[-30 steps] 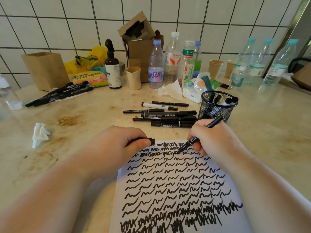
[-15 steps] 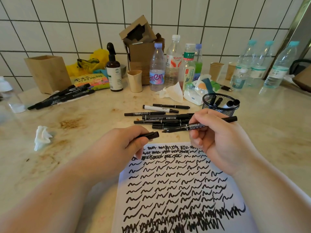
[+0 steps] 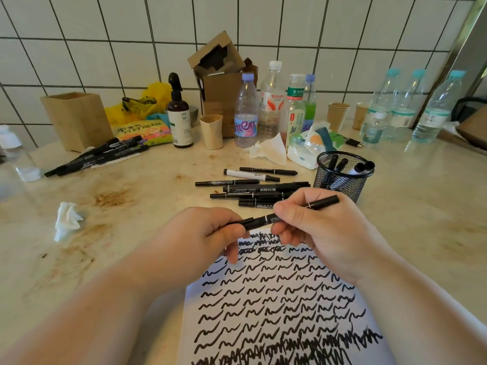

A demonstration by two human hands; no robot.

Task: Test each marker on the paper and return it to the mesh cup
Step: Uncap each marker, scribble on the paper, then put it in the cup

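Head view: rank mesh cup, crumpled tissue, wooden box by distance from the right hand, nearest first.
1. mesh cup: just beyond the right hand, slightly to its right.
2. crumpled tissue: far to the left, past the left hand.
3. wooden box: back left, against the tiled wall.

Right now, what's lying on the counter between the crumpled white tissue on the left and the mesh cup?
In the head view, between the crumpled tissue and the mesh cup lie stained bare counter, then a cluster of black markers.
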